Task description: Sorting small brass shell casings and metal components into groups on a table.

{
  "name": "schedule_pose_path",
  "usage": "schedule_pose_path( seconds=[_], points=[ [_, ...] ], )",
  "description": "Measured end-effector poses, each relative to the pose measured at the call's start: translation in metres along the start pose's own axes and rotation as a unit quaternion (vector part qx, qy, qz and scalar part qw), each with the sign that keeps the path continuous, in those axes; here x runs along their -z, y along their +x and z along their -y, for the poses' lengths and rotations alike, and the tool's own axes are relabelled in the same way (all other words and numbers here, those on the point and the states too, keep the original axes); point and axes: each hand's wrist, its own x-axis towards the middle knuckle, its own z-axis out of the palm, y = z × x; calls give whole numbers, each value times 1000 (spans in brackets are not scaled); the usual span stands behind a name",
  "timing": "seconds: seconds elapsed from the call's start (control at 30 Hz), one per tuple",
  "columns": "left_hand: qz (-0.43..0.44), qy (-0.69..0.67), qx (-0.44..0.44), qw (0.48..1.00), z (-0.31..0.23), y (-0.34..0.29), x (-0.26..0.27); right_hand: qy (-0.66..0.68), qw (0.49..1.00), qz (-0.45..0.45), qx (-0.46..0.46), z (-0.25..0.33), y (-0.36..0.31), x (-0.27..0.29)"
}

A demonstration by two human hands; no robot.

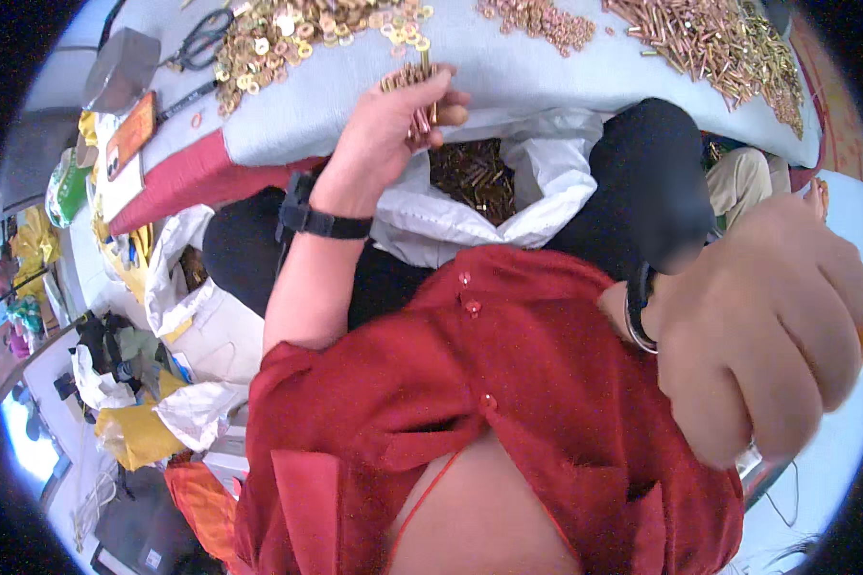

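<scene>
My left hand (pixel 379 129) is closed around several thin brass-coloured pins (pixel 418 94); they stick out between the thumb and fingers. It hovers over the near edge of the cloth-covered work surface (pixel 508 88), just above an open white sack (pixel 551 213). Inside the sack lie many similar dark brass pins (pixel 475 182). Large and close, my right hand (pixel 762 335) is raised at the right with its fingers curled into a fist. Whatever it may hold is hidden.
Flat brass washers (pixel 288 34) lie heaped at the far left, small copper-coloured rings (pixel 539 24) at the far middle, loose pins (pixel 705 43) at the far right. Scissors (pixel 204 38), a grey metal block (pixel 123 69) and an orange phone (pixel 131 132) lie on the left. Beige cloth (pixel 738 192) shows beside my knee.
</scene>
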Motion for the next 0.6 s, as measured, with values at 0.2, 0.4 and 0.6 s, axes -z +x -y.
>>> schedule_pose_path(
  seconds=[0.2,0.4,0.6],
  points=[
    [4,-21,27,999,1,-7,0,-415,904,-64,76,-3,5,-26],
    [-25,-58,24,998,0,-4,-3,-678,706,12,204,-7,1,-45],
    [-29,-20,37,999,-9,-7,-8,-614,763,17,200,-4,0,-47]
  ],
)
